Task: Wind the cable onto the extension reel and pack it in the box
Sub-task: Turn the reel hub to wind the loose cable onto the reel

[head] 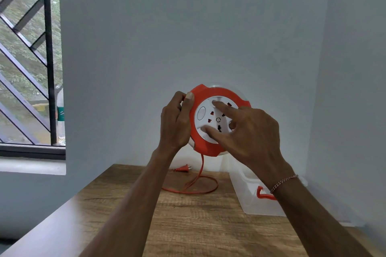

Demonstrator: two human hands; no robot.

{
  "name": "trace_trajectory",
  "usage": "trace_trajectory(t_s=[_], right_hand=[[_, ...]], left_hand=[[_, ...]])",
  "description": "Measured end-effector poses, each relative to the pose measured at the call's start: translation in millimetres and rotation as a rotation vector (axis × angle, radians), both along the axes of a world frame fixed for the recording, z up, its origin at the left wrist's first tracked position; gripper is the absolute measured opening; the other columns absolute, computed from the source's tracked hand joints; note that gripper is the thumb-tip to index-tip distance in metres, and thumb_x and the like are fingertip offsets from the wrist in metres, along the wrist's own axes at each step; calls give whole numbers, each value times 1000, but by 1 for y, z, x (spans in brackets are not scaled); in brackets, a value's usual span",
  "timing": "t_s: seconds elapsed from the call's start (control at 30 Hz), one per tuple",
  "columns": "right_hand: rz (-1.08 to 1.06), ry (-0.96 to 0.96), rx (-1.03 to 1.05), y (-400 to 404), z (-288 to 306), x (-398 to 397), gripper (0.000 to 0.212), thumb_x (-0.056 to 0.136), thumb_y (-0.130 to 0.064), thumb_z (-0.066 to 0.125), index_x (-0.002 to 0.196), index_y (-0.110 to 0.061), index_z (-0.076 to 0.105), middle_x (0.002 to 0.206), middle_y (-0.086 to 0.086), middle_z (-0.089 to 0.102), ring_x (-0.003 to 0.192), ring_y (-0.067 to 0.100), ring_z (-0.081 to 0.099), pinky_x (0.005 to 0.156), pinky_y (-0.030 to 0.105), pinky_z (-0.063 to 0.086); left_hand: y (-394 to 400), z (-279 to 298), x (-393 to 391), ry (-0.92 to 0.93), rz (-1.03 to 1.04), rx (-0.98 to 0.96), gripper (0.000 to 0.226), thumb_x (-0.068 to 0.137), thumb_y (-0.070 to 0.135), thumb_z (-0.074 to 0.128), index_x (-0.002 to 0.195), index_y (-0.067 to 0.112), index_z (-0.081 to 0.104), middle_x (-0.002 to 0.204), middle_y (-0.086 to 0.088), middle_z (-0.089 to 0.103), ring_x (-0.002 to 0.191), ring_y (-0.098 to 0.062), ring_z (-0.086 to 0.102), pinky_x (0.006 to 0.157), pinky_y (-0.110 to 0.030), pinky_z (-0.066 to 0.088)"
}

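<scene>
I hold a round orange extension reel (211, 148) with a white socket face up in the air in front of the wall. My left hand (175, 123) grips its left rim, thumb on the orange edge. My right hand (248, 131) rests on the white face, with two fingers pressed into its recesses. An orange cable (196, 181) hangs from the bottom of the reel and lies in a loop on the wooden table (188, 225). Its orange plug (183, 168) lies near the wall. A clear plastic box (257, 202) with an orange latch stands open on the table at the right, partly hidden by my right forearm.
The table fills a corner, with grey walls behind and to the right. A window with a black diagonal grille (27, 64) is at the left, with a plastic bottle (60, 115) on its sill.
</scene>
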State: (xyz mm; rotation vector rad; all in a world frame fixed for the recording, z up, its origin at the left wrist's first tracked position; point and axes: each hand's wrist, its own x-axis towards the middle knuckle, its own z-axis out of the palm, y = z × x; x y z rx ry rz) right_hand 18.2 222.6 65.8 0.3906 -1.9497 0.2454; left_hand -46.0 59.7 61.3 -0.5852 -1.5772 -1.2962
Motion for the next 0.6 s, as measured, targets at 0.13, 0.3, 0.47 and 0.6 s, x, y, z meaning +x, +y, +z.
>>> trace_trajectory(t_s=[0.13, 0.3, 0.47, 0.6], right_hand=[[64, 74, 54, 2, 2, -1, 55, 79, -62, 60, 118, -23, 66, 102, 9, 72, 89, 27, 64, 80, 40, 52], [180, 159, 197, 1, 5, -1, 21, 73, -17, 79, 94, -16, 75, 104, 13, 70, 95, 33, 61, 82, 44, 51], [95, -56, 300, -1, 6, 5, 38, 60, -22, 88, 96, -25, 76, 127, 12, 60, 115, 37, 53, 92, 51, 47], [1, -113, 359, -2, 6, 8, 46, 60, -27, 87, 104, -32, 73, 132, 10, 57, 115, 37, 50, 92, 50, 45]], left_hand=[[0, 0, 0, -1, -19, 5, 32, 100, 41, 39, 94, 15, 57, 82, 10, 68, 64, -13, 67, 58, -36, 58], [-1, 0, -1, 11, -17, 6, 30, 101, 39, 39, 93, 15, 56, 80, 14, 68, 63, -11, 66, 57, -30, 57], [1, 1, -1, 17, -19, -7, 27, 99, 41, 39, 92, 20, 55, 76, 23, 67, 64, -7, 67, 56, -21, 57], [0, 1, -1, 17, -2, -6, 31, 99, 44, 39, 89, 19, 55, 74, 16, 66, 62, -11, 65, 54, -27, 56]])
